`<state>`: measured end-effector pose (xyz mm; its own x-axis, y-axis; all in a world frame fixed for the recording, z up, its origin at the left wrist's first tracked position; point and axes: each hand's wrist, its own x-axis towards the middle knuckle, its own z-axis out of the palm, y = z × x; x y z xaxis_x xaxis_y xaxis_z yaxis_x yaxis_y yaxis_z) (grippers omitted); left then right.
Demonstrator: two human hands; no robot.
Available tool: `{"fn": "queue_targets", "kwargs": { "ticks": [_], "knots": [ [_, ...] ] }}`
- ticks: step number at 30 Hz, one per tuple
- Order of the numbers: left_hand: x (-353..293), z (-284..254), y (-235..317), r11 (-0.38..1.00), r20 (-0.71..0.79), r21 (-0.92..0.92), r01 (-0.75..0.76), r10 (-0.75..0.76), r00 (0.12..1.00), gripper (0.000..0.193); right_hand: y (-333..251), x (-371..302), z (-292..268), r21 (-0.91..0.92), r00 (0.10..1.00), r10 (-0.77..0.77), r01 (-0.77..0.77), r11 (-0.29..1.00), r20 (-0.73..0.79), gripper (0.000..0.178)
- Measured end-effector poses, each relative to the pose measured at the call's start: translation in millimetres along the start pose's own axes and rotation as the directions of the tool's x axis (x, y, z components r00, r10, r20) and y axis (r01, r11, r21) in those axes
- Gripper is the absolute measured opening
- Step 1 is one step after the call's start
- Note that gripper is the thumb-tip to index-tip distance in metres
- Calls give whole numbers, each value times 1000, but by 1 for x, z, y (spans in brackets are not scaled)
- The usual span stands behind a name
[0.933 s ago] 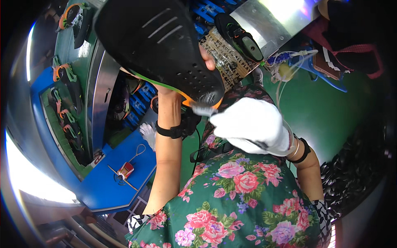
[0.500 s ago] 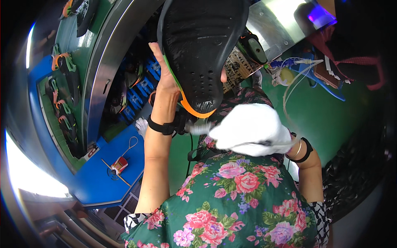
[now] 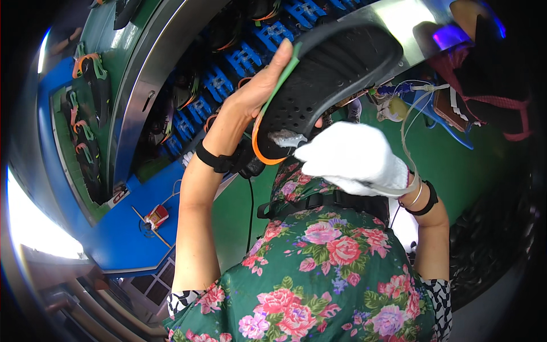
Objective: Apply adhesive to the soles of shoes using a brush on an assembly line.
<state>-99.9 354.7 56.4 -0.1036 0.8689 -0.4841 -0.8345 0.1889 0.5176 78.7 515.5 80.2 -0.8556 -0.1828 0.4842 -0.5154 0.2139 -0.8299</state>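
Note:
My left hand [image 3: 256,94], bare, grips a black shoe sole [image 3: 327,80] by its edge. A green and orange upper edge [image 3: 259,142] runs around the side and end nearest me. My right hand [image 3: 348,159] wears a white glove with its fingers closed on a brush [image 3: 286,138]. Pale wet-looking bristles touch the sole's near end, below a patch of small round holes. The glove hides the brush handle. A thin translucent tube [image 3: 405,128] curves down from the upper right to the gloved wrist.
A metal-edged machine [image 3: 137,102] with blue racks [image 3: 219,82] of shoes stands ahead and left. Further left are shoe uppers [image 3: 94,85] on a green surface. A blue table [image 3: 122,242] carries a small red item [image 3: 156,218]. Blue tray and pink strap [image 3: 501,101] are right.
The shoe sole has turned, its far end swinging right, and my left hand has moved rightward with it. The brush, blurred before and off the inner surface, now touches the near end.

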Motion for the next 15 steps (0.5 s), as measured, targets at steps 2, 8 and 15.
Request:
{"fn": "queue_targets", "kwargs": {
  "ticks": [2, 8, 15],
  "knots": [
    [1, 7, 3, 998, -99, 44, 33, -29, 995, 75, 2, 1, -1, -100, 996, -49, 56, 993, 68, 21],
    [-1, 2, 1, 989, -253, 126, 77, -43, 967, 88, 8, 5, -14, 200, 995, 37, -55, 978, 94, 22],
    [12, -4, -33, 917, -295, 213, -337, 390, 872, 95, -1, 13, -37, 387, 846, 474, -364, 847, -244, 16]
  ]
}}
